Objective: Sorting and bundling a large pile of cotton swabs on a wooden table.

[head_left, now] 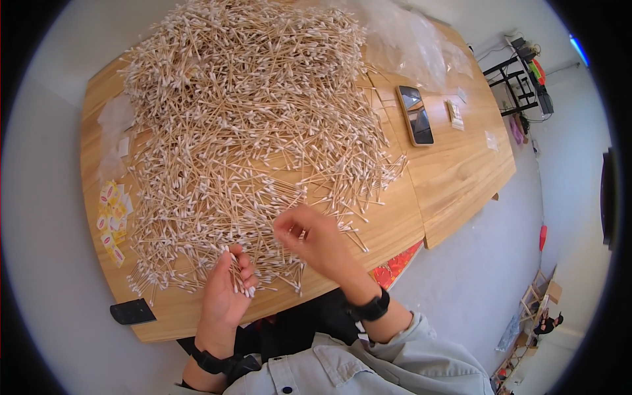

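Note:
A large heap of cotton swabs (pixel 243 99) with white tips and pale wooden sticks spreads across the wooden table (pixel 454 178). At its near edge my left hand (pixel 220 299) is closed loosely, palm up, around a small bunch of cotton swabs (pixel 237 275); their white tips stick out above and below the fingers. Slightly higher and to the right, my right hand (pixel 319 247) hovers over the heap's near edge. Its fingers are curled in toward the thumb, and whatever they may hold cannot be made out.
Small yellow-and-white labels (pixel 113 217) lie at the table's left side, by clear plastic (pixel 113 131). A phone (pixel 415 115), a small packet of swabs (pixel 455 114) and a large clear plastic bag (pixel 408 46) are right of the heap. A black piece (pixel 133 312) sits at the near left corner.

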A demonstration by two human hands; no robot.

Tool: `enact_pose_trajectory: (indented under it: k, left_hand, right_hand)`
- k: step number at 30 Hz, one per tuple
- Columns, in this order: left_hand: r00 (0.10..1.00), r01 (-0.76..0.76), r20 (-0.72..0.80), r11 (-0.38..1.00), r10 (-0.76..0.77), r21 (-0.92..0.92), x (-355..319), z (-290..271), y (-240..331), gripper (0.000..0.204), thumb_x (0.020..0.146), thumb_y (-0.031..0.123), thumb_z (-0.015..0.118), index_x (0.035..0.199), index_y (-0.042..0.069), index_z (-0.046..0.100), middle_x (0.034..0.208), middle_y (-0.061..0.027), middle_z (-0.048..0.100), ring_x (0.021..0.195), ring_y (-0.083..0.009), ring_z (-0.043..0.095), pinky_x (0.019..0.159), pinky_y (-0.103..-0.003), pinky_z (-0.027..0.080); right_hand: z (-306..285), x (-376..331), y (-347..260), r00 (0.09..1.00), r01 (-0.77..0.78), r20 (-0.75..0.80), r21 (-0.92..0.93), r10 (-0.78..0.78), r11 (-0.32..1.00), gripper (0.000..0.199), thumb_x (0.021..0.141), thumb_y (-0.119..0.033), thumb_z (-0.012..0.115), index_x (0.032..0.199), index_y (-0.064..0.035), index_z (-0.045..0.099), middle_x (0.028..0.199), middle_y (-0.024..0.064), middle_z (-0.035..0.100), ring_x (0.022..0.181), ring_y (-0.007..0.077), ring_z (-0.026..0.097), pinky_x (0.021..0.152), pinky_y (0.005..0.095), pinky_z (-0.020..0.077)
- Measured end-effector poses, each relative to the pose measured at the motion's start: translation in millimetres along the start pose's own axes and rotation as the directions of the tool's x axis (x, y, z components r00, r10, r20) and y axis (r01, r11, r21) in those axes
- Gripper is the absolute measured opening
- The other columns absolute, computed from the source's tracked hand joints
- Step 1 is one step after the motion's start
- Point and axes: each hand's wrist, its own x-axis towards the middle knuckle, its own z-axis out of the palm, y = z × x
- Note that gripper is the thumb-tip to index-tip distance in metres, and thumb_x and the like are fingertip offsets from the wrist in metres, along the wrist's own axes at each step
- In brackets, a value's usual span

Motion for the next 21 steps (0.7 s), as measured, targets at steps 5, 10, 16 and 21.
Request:
enact_pose_trajectory:
  k: [5,10,16,21]
  left_hand:
    - [0.986,-0.123,-0.100,0.984,0.137,0.132,7.6,13.6,-15.4,0.020,0.092,0.024,0.050,0.102,0.006,0.053,0.079,-0.0014,0.050,0.071,-0.0116,0.048,0.063,-0.023,0.040]
    - [0.995,-0.102,0.005,0.992,0.101,0.069,5.7,-3.3,-6.8,0.018,0.094,0.022,0.047,0.099,0.006,0.052,0.068,0.0009,0.044,0.058,-0.0080,0.042,0.051,-0.021,0.037]
    - [0.999,-0.028,0.025,0.999,0.027,0.047,7.0,-0.1,-2.3,0.016,0.093,0.021,0.047,0.095,0.007,0.054,0.064,0.0021,0.042,0.053,-0.0062,0.037,0.047,-0.020,0.032]
    - [0.999,-0.013,-0.031,0.998,0.015,0.060,7.5,2.1,-2.8,0.014,0.093,0.019,0.047,0.093,0.007,0.054,0.063,0.0024,0.040,0.051,-0.0056,0.037,0.044,-0.019,0.032]
  right_hand:
    - [20.6,-34.0,-27.3,0.992,-0.058,0.117,0.064,0.050,0.996,0.012,0.076,-0.009,0.068,0.087,-0.0049,0.064,0.075,0.0055,0.059,0.065,0.0120,0.058,0.056,0.0254,0.0462]
    - [13.8,-13.1,5.0,0.995,-0.010,-0.100,0.054,0.016,0.998,0.017,0.075,-0.010,0.067,0.089,-0.0033,0.062,0.077,0.0109,0.057,0.066,0.0206,0.059,0.059,0.0310,0.0477]
    - [-46.2,51.9,57.8,0.874,-0.156,-0.482,-0.398,-0.062,0.904,0.040,0.075,-0.013,0.067,0.111,-0.0084,0.052,0.091,0.0109,0.054,0.068,0.0251,0.058,0.061,0.0348,0.0471]
    - [-34.9,59.5,58.1,0.936,-0.148,-0.351,-0.408,-0.005,0.901,0.034,0.074,-0.014,0.067,0.105,-0.0107,0.055,0.088,0.0102,0.052,0.072,0.0281,0.057,0.064,0.0384,0.0475]
